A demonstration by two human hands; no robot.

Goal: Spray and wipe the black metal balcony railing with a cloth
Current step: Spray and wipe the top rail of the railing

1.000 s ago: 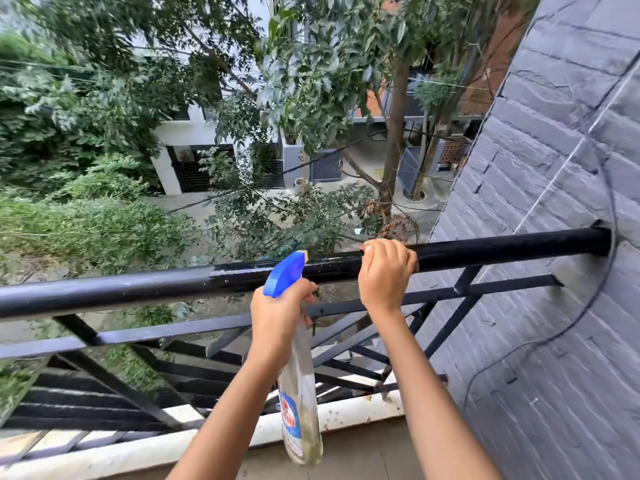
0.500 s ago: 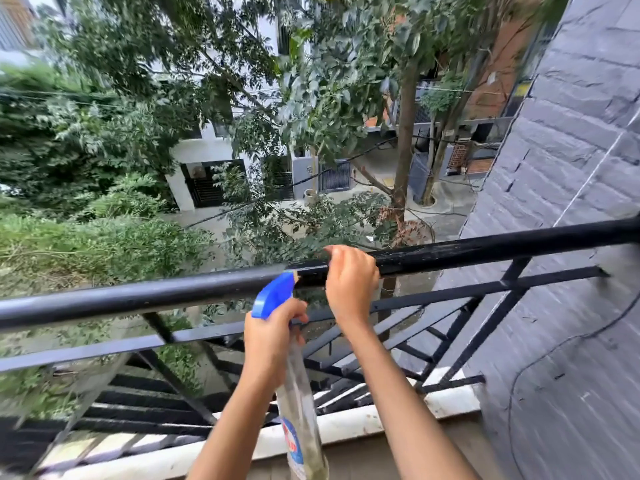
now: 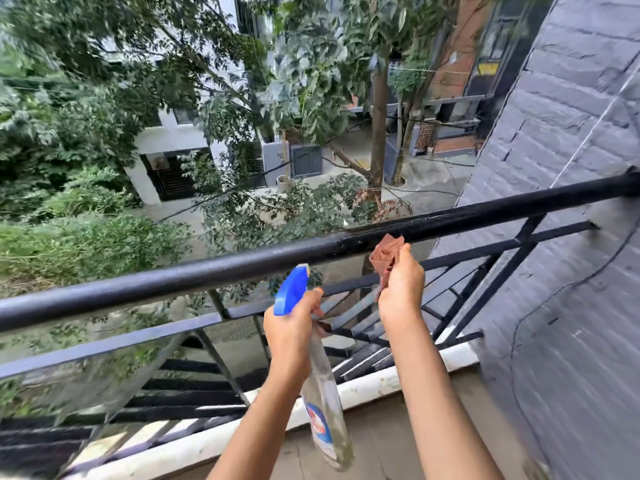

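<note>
railing [image 3: 242, 268] crosses the view from lower left to upper right, ending at the wall [image 3: 571, 133] on the right, and lies just above and beyond both hands. right hand [image 3: 401, 292] pinches the cloth [image 3: 386, 252], whose top reaches the railing's underside; whether they touch i cannot tell. left hand [image 3: 294, 323] grips the bottle [image 3: 325, 410], nozzle up, lower down. the hands are apart. the right is nearer, so a wipe likely runs along the railing's length.

Bare skin from elbow to fingertip: the person's two forearms [image 3: 440, 393], left grip [image 3: 294, 329] and right grip [image 3: 401, 287].
</note>
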